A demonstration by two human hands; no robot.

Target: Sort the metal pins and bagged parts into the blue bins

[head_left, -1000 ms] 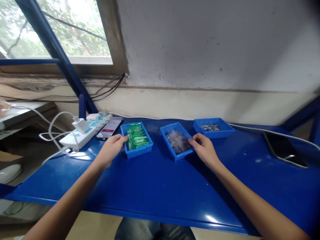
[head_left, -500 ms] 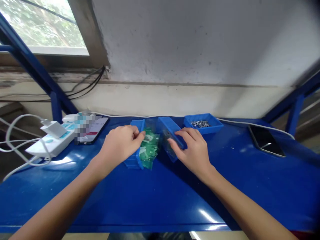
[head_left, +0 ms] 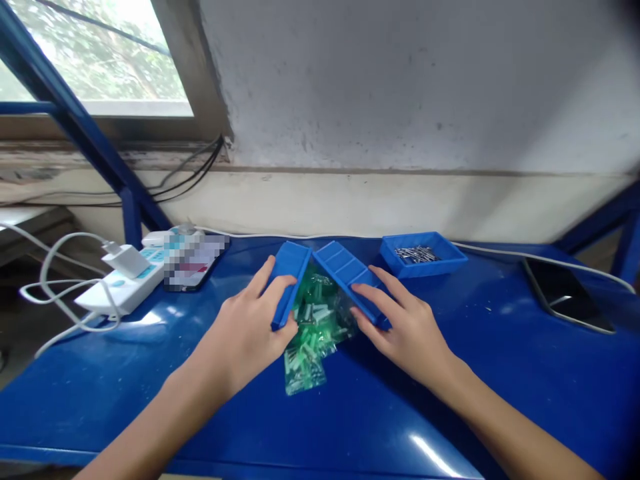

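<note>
My left hand (head_left: 260,310) grips a blue plastic bin (head_left: 291,267), tipped on its side, fingers over its outer face and thumb at the lower edge. A second blue bin (head_left: 345,270), also tipped over, is held by my right hand (head_left: 403,320), with fingers spread along its outer side. The two bins lean toward each other at their far ends. Between and in front of them lie small clear green plastic packets (head_left: 313,333) with pale, narrow pieces inside. Part of the heap is hidden beneath the bins and my fingers.
A third blue bin (head_left: 425,260) with metal screws stands behind my right hand. A dark phone (head_left: 567,293) lies at the right. At the left are a white power strip (head_left: 113,287) with cables and another phone (head_left: 193,273). The blue table (head_left: 360,427) ends near me.
Both bins have been tipped over further, so their outer faces now point upward. Green packets have spread onto the table between them. The view has shifted a little.
</note>
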